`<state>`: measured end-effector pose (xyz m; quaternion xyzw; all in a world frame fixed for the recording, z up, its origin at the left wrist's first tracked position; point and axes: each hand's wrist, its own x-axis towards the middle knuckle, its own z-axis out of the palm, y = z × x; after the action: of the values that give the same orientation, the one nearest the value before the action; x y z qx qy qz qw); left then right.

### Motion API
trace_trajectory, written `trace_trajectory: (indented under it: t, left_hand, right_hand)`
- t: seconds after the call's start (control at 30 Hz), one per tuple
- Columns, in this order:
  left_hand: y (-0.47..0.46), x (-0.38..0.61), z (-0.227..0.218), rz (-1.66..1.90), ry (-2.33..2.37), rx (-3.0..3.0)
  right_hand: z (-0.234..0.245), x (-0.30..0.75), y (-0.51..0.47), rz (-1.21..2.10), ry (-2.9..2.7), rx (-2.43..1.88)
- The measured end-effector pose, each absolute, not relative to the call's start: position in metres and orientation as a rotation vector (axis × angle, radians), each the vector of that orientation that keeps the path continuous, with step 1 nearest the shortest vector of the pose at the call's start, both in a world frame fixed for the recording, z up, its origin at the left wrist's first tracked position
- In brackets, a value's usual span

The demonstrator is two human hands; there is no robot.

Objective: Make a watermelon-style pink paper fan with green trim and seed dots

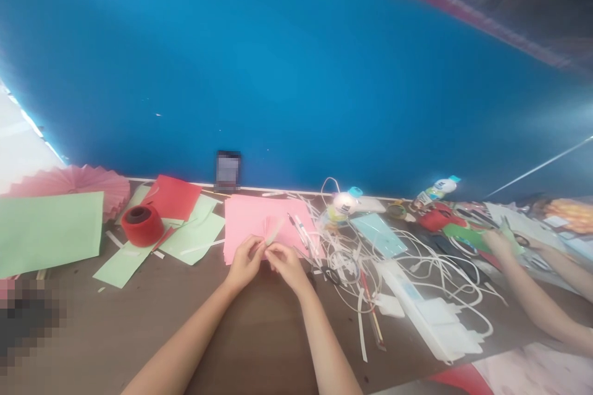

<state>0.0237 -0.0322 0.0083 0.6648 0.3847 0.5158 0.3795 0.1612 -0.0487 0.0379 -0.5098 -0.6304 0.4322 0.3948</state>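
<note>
My left hand (246,263) and my right hand (286,265) meet at the middle of the table, fingertips pinched close together. Between them is a narrow pale paper strip (275,231), slanting up to the right. A small pink folded paper seems to stand just behind it, though its outline blends into the stack of pink paper (241,213) beyond my fingers. A pen (296,228) lies on that stack, right of my hands. Black-handled scissors (331,274) rest near my right wrist, partly hidden among paper scraps.
Left are a red tape roll (142,226), green sheets (121,264), red paper (173,196) and a pink pleated fan (78,188). Right are tangled white cables (435,271), a power strip (412,311) and a glue bottle (343,205). Another person's hands (503,244) cut green paper at far right.
</note>
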Motion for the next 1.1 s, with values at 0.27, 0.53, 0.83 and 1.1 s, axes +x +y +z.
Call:
trace_trajectory:
  t: [0.27, 0.53, 0.83, 1.1]
  left_hand:
    - [-0.032, 0.026, 0.006, 1.28, 0.972, 1.552]
    - [-0.033, 0.026, 0.003, 1.229, 0.955, 1.533]
    - [-0.024, 0.016, 0.0, 1.541, 1.314, 1.427]
    - [0.004, -0.019, 0.0, 1.869, 1.541, 1.007]
  right_hand:
    - [0.018, 0.167, -0.044, 1.252, -1.205, -1.188]
    - [0.02, 0.156, -0.046, 1.134, -1.209, -1.237]
    - [0.03, 0.144, -0.032, 1.091, -1.557, -1.216]
    - [0.04, 0.104, 0.064, 0.215, -2.179, -1.52]
